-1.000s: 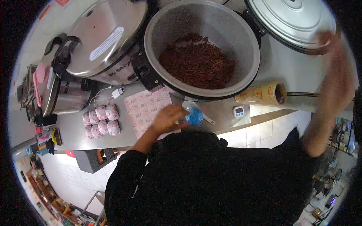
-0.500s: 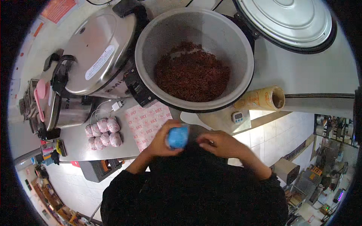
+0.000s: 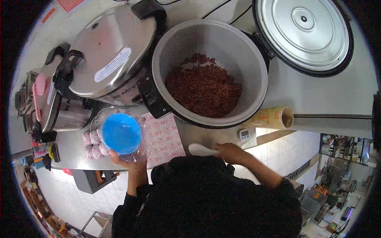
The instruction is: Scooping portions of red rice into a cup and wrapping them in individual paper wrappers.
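My left hand [image 3: 129, 160] grips a round blue bowl [image 3: 121, 133] from below, its mouth turned up. Clear plastic film [image 3: 145, 148] is draped over the bowl and hangs past its rim. The fingers of my right hand [image 3: 231, 152] are wrapped round the handle of a white rice paddle [image 3: 201, 150], whose blade points left. In front of both hands stands a large open rice cooker [image 3: 158, 71], with dark reddish-brown cooked rice [image 3: 204, 89] in its pot. The bowl partly hides several wrapped balls [image 3: 94, 151] on the counter.
Pink-printed wrapping paper [image 3: 166, 139] lies between bowl and cooker. A film roll [image 3: 274, 118] and small timer [image 3: 244, 134] are at the right, below the raised silver lid [image 3: 305, 39]. Closed rice cookers [image 3: 111, 51] stand left, one with a pink paddle [image 3: 39, 89] on it.
My left hand has carried the bowl leftward over the wrapped balls, and film now spreads over it. My right hand, empty before, has taken hold of the white rice paddle.
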A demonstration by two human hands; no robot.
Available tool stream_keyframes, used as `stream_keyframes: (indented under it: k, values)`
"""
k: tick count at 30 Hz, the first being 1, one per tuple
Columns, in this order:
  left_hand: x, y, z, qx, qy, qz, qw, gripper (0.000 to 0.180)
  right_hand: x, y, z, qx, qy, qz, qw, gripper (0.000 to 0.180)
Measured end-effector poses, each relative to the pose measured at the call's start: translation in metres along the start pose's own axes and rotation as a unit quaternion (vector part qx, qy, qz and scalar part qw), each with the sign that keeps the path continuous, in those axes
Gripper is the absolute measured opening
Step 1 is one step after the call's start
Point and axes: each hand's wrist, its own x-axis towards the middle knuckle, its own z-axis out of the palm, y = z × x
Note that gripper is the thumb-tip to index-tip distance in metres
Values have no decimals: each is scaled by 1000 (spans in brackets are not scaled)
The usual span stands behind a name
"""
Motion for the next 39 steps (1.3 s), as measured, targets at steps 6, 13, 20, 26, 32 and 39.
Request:
stream_keyframes:
  k: [6, 13, 20, 26, 32, 39]
  values:
    - [8, 11, 7, -288, -15, -205, 935, 81, -163, -98, -187, 6, 160, -184, 970, 15]
    - [19, 17, 24, -319, -47, -231, 918, 77, -16, -96, -234, -471, 180, -120, 855, 38]
    - [21, 22, 42, -256, 34, -229, 939, 73, 68, -101, -250, -532, 200, -100, 817, 33]
    - [31, 10, 41, -356, 8, -280, 891, 72, 87, -69, -297, -587, 242, -21, 772, 32]
    - [30, 3, 26, -390, -13, -275, 879, 73, 11, -124, -295, -527, 22, -56, 848, 36]
    - [30, -4, 29, -409, -34, -291, 864, 73, 48, -57, -271, -553, 52, -90, 827, 53]
